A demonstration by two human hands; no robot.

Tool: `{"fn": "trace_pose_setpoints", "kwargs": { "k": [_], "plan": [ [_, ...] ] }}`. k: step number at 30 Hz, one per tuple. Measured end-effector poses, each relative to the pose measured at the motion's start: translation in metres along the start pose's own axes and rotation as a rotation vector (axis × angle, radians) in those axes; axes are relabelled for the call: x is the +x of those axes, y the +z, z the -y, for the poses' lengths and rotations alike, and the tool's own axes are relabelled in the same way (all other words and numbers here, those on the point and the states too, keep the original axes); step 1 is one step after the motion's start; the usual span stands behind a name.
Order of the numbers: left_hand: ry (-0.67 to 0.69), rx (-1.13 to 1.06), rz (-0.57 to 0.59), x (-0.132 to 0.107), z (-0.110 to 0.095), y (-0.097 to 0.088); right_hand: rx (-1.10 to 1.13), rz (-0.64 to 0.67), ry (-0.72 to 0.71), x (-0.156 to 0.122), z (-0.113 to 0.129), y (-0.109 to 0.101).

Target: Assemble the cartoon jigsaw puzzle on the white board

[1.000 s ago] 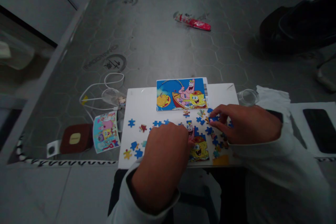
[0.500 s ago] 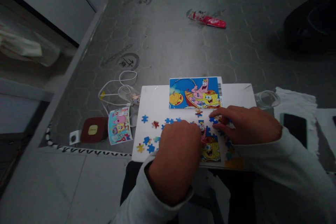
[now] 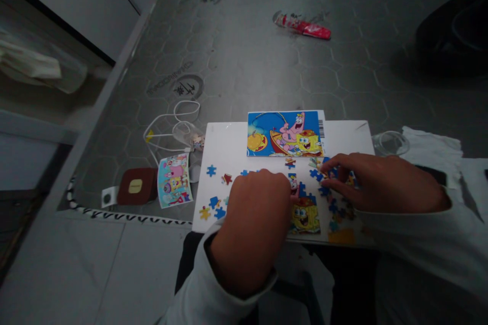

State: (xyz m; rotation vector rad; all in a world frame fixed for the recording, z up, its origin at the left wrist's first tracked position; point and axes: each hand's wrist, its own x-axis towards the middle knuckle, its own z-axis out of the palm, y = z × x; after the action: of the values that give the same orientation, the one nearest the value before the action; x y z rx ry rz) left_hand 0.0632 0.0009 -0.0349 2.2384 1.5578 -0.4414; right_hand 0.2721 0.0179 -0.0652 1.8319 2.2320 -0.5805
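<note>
My left hand (image 3: 259, 218) is curled, knuckles up, over the left side of a partly joined jigsaw puzzle (image 3: 307, 216) that shows a yellow cartoon face. Its fingertips are hidden beneath it, so I cannot see what they hold. My right hand (image 3: 381, 183) reaches in from the right, thumb and forefinger apart, their tips at loose blue puzzle pieces (image 3: 315, 174). More loose pieces (image 3: 335, 208) lie under and below that hand. Behind the puzzle lies a picture card (image 3: 284, 133) with a pink figure and a yellow one in a boat.
A white board (image 3: 224, 144) carries the puzzle; stray pieces (image 3: 211, 170) are scattered at its left. Left of it are a cartoon card (image 3: 174, 181), a brown box (image 3: 137, 186) and a white cord (image 3: 152, 124). Tissue (image 3: 430, 144) lies right, a red packet (image 3: 310, 29) farther back.
My right hand has moved right, and its thumb and forefinger now sit over pieces farther right. My left hand stays nearly in place, shifted very slightly.
</note>
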Motion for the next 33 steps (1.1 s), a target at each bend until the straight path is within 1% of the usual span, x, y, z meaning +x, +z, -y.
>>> {"fn": "trace_pose_setpoints", "kwargs": {
  "k": [4,9,13,19,23,26,33],
  "plan": [
    [-0.032,0.031,-0.006,0.004,-0.001,0.002,-0.011,-0.001,-0.026,0.0,0.002,-0.001],
    [-0.046,0.032,-0.023,0.005,-0.001,0.004,-0.024,0.039,0.008,0.0,0.006,-0.005],
    [-0.043,0.048,-0.02,0.004,-0.001,0.003,-0.026,0.022,0.016,-0.002,0.005,-0.004],
    [-0.037,0.057,0.042,0.003,-0.003,-0.002,0.006,0.066,0.066,-0.005,0.002,-0.006],
    [-0.034,0.048,0.073,0.004,-0.005,-0.004,-0.007,0.088,0.081,-0.006,0.005,-0.011],
    [-0.042,0.066,0.08,0.005,-0.005,-0.003,-0.008,0.114,0.108,-0.006,0.009,-0.014],
    [-0.025,0.106,0.082,0.003,-0.005,-0.004,-0.022,0.09,0.101,-0.008,0.008,-0.013]
  ]
}}
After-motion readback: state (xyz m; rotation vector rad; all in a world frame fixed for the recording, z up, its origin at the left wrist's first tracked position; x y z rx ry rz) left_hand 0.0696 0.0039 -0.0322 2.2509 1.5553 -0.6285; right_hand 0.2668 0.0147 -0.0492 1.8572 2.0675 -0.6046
